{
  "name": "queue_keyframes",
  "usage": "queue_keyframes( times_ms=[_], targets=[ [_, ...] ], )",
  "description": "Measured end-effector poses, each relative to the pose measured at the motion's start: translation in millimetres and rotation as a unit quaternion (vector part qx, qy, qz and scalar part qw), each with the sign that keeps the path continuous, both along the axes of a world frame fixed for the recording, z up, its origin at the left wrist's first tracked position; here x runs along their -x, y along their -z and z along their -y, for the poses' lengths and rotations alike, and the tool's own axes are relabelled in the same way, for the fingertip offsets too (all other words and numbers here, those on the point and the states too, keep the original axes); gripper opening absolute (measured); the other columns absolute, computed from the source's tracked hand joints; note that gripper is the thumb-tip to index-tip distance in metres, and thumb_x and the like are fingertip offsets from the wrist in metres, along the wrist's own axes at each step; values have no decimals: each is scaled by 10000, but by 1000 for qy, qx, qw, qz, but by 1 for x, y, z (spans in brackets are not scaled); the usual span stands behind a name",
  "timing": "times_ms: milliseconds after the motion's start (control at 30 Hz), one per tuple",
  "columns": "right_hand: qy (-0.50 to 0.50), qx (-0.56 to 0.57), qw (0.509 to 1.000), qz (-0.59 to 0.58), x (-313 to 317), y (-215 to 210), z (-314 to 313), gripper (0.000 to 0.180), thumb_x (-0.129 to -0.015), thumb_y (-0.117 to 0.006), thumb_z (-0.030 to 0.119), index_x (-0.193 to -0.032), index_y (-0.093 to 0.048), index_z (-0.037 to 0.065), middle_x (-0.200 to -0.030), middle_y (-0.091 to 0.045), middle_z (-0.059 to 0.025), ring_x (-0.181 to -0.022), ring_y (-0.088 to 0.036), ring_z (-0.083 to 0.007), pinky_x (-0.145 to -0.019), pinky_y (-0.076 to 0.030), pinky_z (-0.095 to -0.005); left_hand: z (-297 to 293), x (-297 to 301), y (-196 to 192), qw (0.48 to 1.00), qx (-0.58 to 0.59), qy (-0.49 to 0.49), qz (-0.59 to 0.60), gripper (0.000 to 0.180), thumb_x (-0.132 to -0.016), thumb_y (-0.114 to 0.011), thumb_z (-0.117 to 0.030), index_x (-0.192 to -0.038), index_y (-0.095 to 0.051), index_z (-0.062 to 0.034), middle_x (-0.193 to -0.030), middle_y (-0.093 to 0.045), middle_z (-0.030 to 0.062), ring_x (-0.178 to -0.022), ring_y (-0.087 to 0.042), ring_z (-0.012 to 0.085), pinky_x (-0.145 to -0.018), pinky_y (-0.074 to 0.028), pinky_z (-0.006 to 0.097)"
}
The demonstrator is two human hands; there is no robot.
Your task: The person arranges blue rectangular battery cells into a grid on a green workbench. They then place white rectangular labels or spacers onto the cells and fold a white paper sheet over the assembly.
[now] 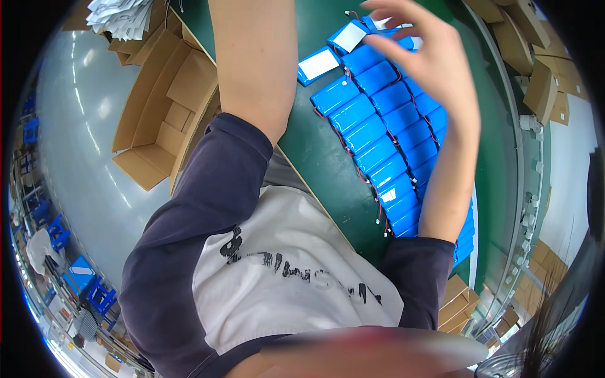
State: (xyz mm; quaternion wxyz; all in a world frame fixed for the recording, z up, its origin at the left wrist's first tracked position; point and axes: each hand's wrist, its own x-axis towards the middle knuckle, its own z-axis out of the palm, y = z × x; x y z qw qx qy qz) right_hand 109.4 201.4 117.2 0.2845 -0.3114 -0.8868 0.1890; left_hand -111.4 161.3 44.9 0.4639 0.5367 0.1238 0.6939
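Note:
My right hand is above the far end of rows of blue shrink-wrapped battery packs. Its fingers and thumb are stretched apart, and I see nothing held between them. Close to the thumb is a pack with a white label; whether the hand touches any pack I cannot tell. Another labelled pack sits at the left end of the group. My left forearm reaches out past the top edge, so that hand is out of the picture. Red and black wires with white connectors trail from the packs.
The packs lie on a green tabletop. An open cardboard box stands left of the table, with a stack of white papers beyond it. More cardboard boxes line the far right, past a metal rail. Blue stools stand far left.

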Motion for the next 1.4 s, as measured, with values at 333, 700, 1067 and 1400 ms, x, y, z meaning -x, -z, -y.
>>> queue_keyframes(
  times_ms=[333,700,1067,1400],
  targets=[
    [95,237,966,-45,-24,-6,-19,331,-879,-671,-175,-1171,-667,-19,-917,-709,-92,-920,-693,-138,-862,-574,-281,-6,-3,0,1000,-4,8,11,331,-1121,-457,-336,-1149,-597,-38,-749,-457,8,-600,-442,144,-543,-358,293],
    [97,138,985,-25,-21,11,-23,335,-763,-480,-232,-980,-670,-63,-901,-734,-120,-923,-719,-202,-860,-565,-307,-10,-2,-1,1000,-5,10,12,329,-1119,-459,-338,-1134,-597,-40,-733,-448,3,-585,-432,137,-528,-348,288],
    [73,45,996,35,-30,48,-38,211,-832,-634,-112,-1006,-707,-16,-927,-734,-180,-882,-734,-308,-802,-566,-379,-16,-5,-4,1000,-8,21,19,327,-1118,-460,-339,-1118,-597,-41,-718,-438,-3,-570,-422,130,-513,-337,283],
    [108,-160,973,125,-41,67,-49,243,-933,-753,100,-1170,-772,152,-971,-802,-2,-945,-761,-204,-940,-574,-349,-18,-6,-7,1000,-11,15,18,327,-1117,-462,-340,-1104,-597,-43,-704,-430,-8,-557,-413,124,-499,-327,278]
  ],
)
